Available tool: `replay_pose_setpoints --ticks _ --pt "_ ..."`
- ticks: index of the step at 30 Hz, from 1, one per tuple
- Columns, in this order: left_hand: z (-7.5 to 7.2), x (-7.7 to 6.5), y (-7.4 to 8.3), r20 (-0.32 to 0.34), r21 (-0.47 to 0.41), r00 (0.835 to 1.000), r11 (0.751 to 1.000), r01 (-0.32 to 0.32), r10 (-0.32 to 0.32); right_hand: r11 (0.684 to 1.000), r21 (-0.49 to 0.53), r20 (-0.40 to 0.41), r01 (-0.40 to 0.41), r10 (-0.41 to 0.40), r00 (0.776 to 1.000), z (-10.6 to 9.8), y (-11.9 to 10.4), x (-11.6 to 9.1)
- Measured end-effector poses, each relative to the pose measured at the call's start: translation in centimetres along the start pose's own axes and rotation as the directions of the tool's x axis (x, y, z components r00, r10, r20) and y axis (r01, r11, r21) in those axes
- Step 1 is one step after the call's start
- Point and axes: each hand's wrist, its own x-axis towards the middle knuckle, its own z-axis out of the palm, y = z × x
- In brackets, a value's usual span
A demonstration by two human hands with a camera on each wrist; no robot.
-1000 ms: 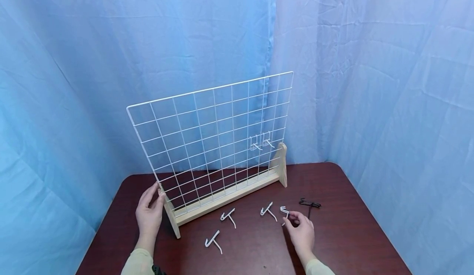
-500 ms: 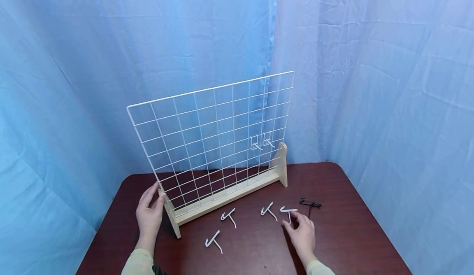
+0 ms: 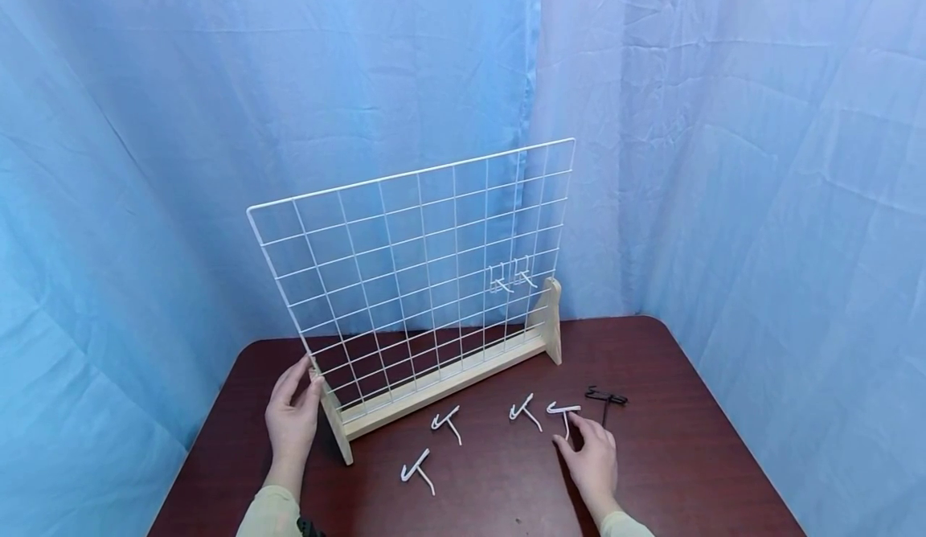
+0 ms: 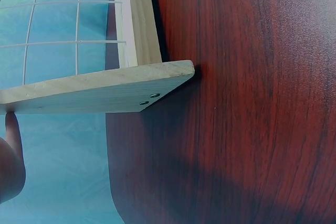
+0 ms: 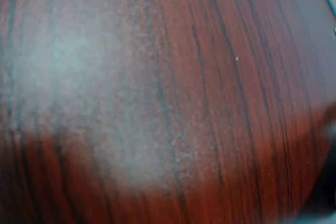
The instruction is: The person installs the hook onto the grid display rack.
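My left hand (image 3: 292, 416) holds the left end of a white wire grid rack (image 3: 405, 264), thumb and fingers at the top of its wooden upright (image 4: 94, 95). The right hand (image 3: 592, 457) is low over the table, thumb and forefinger apart beside the stem of a white wire hook (image 3: 563, 411) lying there. Whether a fingertip touches that hook is hard to tell. Two white hooks (image 3: 501, 283) hang side by side on the lower right of the grid. In the right wrist view the fingers and hook are not visible.
More white hooks lie on the dark red table (image 3: 499, 489): one (image 3: 525, 411) left of the right hand, one (image 3: 447, 422) before the rack, another (image 3: 417, 470) nearer. A black hook (image 3: 606, 396) lies beyond the right hand. Blue curtains (image 3: 781, 159) surround the table.
The right thumb and forefinger have parted from the white hook, which turned and now lies flatter on the table. My left hand and the rack have stayed in place.
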Motion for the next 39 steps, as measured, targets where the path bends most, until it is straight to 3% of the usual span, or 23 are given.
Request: replay_pose_setpoints --ticks 10,15,18,21,39 --pt "0.0 0.0 -0.3 0.002 -0.001 1.000 1.000 0.001 -0.001 0.999 -0.038 -0.057 0.029 -0.031 0.998 0.4 0.4 -0.2" --pt "0.0 0.2 -2.1 -0.005 -0.027 1.000 1.000 -0.001 0.001 0.998 -0.053 -0.069 0.032 -0.036 0.997 0.7 0.4 -0.2" --pt "0.0 0.2 -1.8 -0.002 -0.024 1.000 1.000 0.000 0.000 0.998 -0.056 -0.084 0.042 -0.047 0.995 0.7 0.4 -0.2" --pt "0.0 0.1 -0.2 0.001 -0.014 1.000 1.000 -0.002 0.002 0.997 -0.055 -0.100 0.047 -0.053 0.994 0.6 0.2 -0.2" --pt "0.1 0.0 0.3 -0.003 0.001 1.000 1.000 -0.002 0.002 0.998 -0.057 -0.100 -0.020 0.014 0.995 0.5 -0.4 -0.3"
